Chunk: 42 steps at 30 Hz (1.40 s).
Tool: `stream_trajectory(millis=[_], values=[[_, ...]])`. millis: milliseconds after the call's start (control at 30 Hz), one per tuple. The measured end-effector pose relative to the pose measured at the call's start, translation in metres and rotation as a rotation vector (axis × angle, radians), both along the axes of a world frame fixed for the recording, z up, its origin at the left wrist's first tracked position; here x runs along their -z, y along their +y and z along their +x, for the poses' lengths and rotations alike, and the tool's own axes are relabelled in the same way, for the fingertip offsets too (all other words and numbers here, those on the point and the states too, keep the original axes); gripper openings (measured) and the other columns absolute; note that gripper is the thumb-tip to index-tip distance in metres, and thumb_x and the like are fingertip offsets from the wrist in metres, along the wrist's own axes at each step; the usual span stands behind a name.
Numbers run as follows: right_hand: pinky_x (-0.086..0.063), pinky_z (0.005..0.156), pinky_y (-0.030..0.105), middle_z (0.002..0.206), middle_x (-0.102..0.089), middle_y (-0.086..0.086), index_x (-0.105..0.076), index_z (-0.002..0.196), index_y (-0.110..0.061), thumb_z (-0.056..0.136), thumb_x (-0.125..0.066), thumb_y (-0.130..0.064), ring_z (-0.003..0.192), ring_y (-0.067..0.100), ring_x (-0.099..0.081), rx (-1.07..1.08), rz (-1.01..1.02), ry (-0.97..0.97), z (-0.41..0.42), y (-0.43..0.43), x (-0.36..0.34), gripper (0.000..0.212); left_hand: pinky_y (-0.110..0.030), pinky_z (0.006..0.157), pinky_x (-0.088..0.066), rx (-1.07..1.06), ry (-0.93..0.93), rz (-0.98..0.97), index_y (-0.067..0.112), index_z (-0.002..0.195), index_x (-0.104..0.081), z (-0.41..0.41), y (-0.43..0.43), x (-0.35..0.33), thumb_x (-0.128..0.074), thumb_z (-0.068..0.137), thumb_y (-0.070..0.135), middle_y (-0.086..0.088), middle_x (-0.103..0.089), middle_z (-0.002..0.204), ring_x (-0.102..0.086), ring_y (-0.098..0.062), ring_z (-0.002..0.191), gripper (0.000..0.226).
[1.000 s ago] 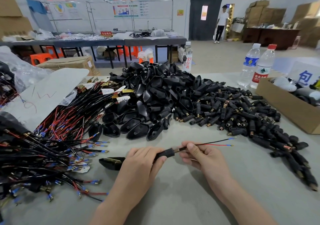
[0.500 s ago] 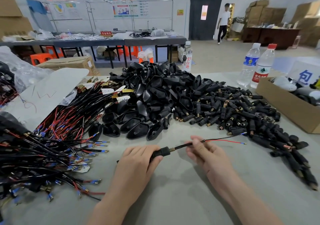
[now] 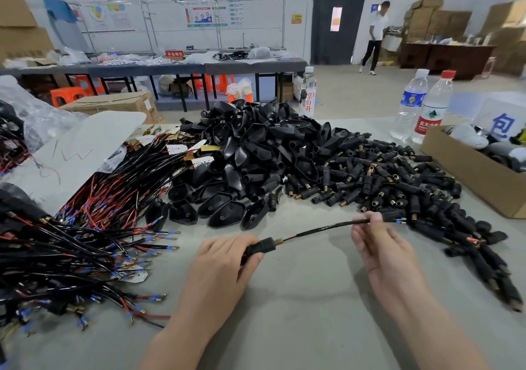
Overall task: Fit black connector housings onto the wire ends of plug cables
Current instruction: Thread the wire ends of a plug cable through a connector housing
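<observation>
My left hand point(image 3: 225, 267) grips a black cylindrical connector housing point(image 3: 263, 247) with a brass collar, threaded on a cable. The black cable point(image 3: 321, 228) runs from the housing up and right to my right hand point(image 3: 373, 244), which pinches it near its blue-tipped wire ends point(image 3: 400, 220). A short stretch of red wire shows just past the brass collar. The rest of the cable lies hidden under my left palm.
A heap of black shell housings point(image 3: 256, 153) and cylindrical connectors point(image 3: 398, 184) fills the table's middle and right. Black and red cables point(image 3: 71, 241) pile up on the left. Two water bottles point(image 3: 421, 104) and a cardboard box point(image 3: 478, 167) stand at the right. A person point(image 3: 375, 36) walks far behind.
My right hand has slid right and up along the cable toward the wire ends, drawing more cable out of the housing. The black shell seen left of my left hand earlier is out of sight.
</observation>
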State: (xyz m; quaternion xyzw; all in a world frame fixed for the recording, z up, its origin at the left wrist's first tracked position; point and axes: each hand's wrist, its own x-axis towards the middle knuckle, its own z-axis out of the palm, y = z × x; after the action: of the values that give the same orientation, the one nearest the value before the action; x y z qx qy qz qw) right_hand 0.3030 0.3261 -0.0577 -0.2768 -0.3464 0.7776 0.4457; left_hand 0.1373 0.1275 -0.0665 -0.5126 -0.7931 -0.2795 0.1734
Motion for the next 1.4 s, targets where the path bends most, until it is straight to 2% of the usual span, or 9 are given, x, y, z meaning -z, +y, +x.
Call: stream_trajectory(millis=[133,200,300,400,467,667,1033,1267,1400], values=[[-0.058,0.071,0.021,0.095,-0.076,0.012,-0.068,0.103,-0.004,0.083,-0.068,-0.027,0.081,0.017,-0.071,-0.362,0.083,-0.133,-0.022,-0.039,0.008,0.031,-0.026,0.081,-0.039,0.058,0.007,0.002,0.028,0.102,-0.065,0.008,0.007,0.004,-0.048,0.093,0.043,0.019,-0.066,0.089,-0.057,-0.005,0.081,0.025],[-0.057,0.07,0.022,0.086,-0.076,0.009,-0.067,0.106,-0.004,0.085,-0.069,-0.019,0.08,0.017,-0.072,-0.463,0.175,-0.206,-0.031,-0.055,0.011,0.026,-0.026,0.081,-0.039,0.094,0.011,0.018,0.026,0.102,-0.066,0.011,0.01,0.005,-0.051,0.092,0.042,0.017,-0.067,0.088,-0.06,-0.006,0.08,0.024],[-0.057,0.067,0.019,0.08,-0.076,0.009,-0.069,0.102,-0.006,0.093,-0.062,-0.006,0.074,0.015,-0.073,-0.425,0.251,-0.262,-0.032,-0.056,0.011,0.012,-0.027,0.085,-0.039,0.094,-0.012,0.014,0.024,0.107,-0.067,0.009,0.01,0.004,-0.053,0.09,0.045,0.017,-0.068,0.095,-0.062,-0.008,0.087,0.03],[-0.057,0.068,0.019,0.091,-0.077,0.011,-0.072,0.102,-0.009,0.096,-0.059,-0.01,0.078,0.017,-0.074,-0.332,0.255,-0.284,-0.028,-0.047,0.007,0.014,-0.024,0.095,-0.034,0.042,-0.115,-0.066,0.029,0.122,-0.061,0.001,0.004,0.003,-0.055,0.09,0.053,0.022,-0.058,0.113,-0.05,-0.003,0.108,0.041],[-0.057,0.067,0.019,0.094,-0.077,0.01,-0.073,0.101,-0.009,0.096,-0.058,-0.014,0.081,0.019,-0.074,-0.3,0.245,-0.278,-0.027,-0.044,0.006,0.017,-0.02,0.098,-0.032,0.066,-0.169,-0.141,0.036,0.128,-0.053,-0.005,0.0,0.008,-0.054,0.092,0.054,0.029,-0.048,0.117,-0.041,0.001,0.113,0.04],[-0.058,0.065,0.021,0.089,-0.077,0.007,-0.075,0.1,-0.013,0.095,-0.059,-0.027,0.079,0.015,-0.074,-0.213,0.27,-0.301,-0.026,-0.045,0.005,0.022,-0.024,0.091,-0.041,0.102,-0.171,-0.122,0.038,0.119,-0.059,-0.004,0.0,0.005,-0.058,0.095,0.046,0.023,-0.057,0.112,-0.052,-0.003,0.104,0.025],[-0.057,0.061,0.021,0.083,-0.077,0.0,-0.075,0.095,-0.014,0.097,-0.058,-0.026,0.08,0.018,-0.075,-0.157,0.345,-0.331,-0.023,-0.044,0.002,0.021,-0.022,0.084,-0.045,0.094,-0.142,-0.053,0.035,0.117,-0.063,0.001,0.0,-0.001,-0.061,0.093,0.041,0.021,-0.056,0.114,-0.054,-0.002,0.101,0.025],[-0.058,0.064,0.025,0.082,-0.073,0.0,-0.063,0.107,-0.007,0.082,-0.069,-0.024,0.085,0.026,-0.075,-0.339,0.282,-0.199,-0.024,-0.049,-0.002,0.03,-0.025,0.08,-0.05,0.055,-0.119,0.023,0.031,0.114,-0.066,0.0,0.0,0.004,-0.063,0.09,0.039,0.015,-0.058,0.115,-0.058,-0.008,0.103,0.025],[-0.058,0.064,0.025,0.08,-0.069,0.003,-0.069,0.107,-0.014,0.077,-0.073,-0.021,0.075,0.021,-0.072,-0.315,0.303,-0.227,-0.025,-0.049,-0.003,0.031,-0.027,0.08,-0.052,0.05,-0.076,0.073,0.03,0.113,-0.066,-0.001,0.001,0.005,-0.062,0.09,0.039,0.013,-0.057,0.116,-0.058,-0.01,0.103,0.025]])
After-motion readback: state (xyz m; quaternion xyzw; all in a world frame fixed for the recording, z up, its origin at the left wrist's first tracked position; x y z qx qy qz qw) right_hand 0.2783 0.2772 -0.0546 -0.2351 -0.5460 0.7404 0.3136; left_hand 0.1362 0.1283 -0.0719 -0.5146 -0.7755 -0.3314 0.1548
